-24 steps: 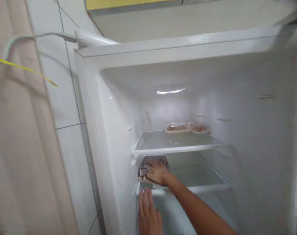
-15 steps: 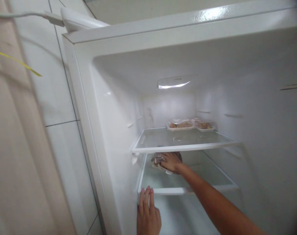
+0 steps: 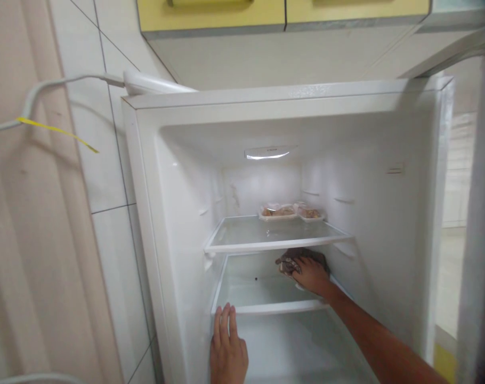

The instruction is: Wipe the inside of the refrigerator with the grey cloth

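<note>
I look into an open white fridge (image 3: 170, 224). My right hand (image 3: 311, 274) reaches in over the second glass shelf (image 3: 266, 307) and presses a crumpled brownish-grey cloth (image 3: 290, 258) onto it near the right wall, fingers closed on the cloth. My left hand (image 3: 226, 349) lies flat with fingers together against the front left edge of that shelf, holding nothing. Above, the upper glass shelf (image 3: 274, 242) carries two wrapped trays of food (image 3: 290, 212) at the back.
The fridge light (image 3: 267, 154) glows in the ceiling of the compartment. A white cable (image 3: 66, 82) runs from the fridge top across the tiled wall (image 3: 110, 176) at left. Yellow cupboards (image 3: 282, 10) hang above. The open fridge door (image 3: 478, 213) stands at right.
My right hand has slid the cloth from the left front of the second shelf towards the back and then across to the right side. My left hand stays at the shelf's front edge.
</note>
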`<state>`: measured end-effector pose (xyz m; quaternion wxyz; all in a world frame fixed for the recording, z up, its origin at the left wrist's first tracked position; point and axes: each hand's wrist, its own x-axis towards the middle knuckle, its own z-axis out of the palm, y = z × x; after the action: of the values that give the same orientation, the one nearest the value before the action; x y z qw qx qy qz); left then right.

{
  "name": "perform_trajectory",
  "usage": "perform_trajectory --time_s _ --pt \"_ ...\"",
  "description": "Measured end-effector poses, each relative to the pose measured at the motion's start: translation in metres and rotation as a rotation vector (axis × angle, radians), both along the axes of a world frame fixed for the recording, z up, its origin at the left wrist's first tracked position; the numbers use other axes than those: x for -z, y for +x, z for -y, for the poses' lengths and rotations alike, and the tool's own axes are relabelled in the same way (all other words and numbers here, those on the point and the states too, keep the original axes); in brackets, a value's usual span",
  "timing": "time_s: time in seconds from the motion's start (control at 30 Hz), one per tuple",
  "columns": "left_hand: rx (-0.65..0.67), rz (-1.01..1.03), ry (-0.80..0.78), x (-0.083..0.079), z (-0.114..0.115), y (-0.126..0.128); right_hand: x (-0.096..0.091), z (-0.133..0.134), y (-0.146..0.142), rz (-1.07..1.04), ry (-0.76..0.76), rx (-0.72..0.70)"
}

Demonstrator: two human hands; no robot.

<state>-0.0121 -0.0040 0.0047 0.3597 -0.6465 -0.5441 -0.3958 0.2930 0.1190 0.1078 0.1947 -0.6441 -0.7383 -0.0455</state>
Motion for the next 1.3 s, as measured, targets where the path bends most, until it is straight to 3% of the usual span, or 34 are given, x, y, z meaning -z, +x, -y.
perform_trajectory --time_s 0.43,0.63,0.8,1.1,1.3 --pt "0.002 -0.013 -0.078 -0.013 0.013 -0.001 -0.005 0.075 -0.017 -0.015 -0.049 0.044" --pt "0.016 -0.015 -0.071 -0.011 0.011 -0.001 -0.01 0.09 -0.041 -0.018 -0.075 -0.013" --pt "0.033 0.008 -0.079 -0.012 0.013 0.003 -0.022 0.097 -0.08 -0.056 -0.135 -0.175" --pt "0.01 0.022 -0.048 0.004 0.006 0.003 -0.036 0.079 -0.167 -0.095 -0.23 -0.506" --pt "0.026 0.076 -0.04 0.005 0.002 0.009 -0.037 0.035 -0.199 -0.069 -0.229 -0.523"
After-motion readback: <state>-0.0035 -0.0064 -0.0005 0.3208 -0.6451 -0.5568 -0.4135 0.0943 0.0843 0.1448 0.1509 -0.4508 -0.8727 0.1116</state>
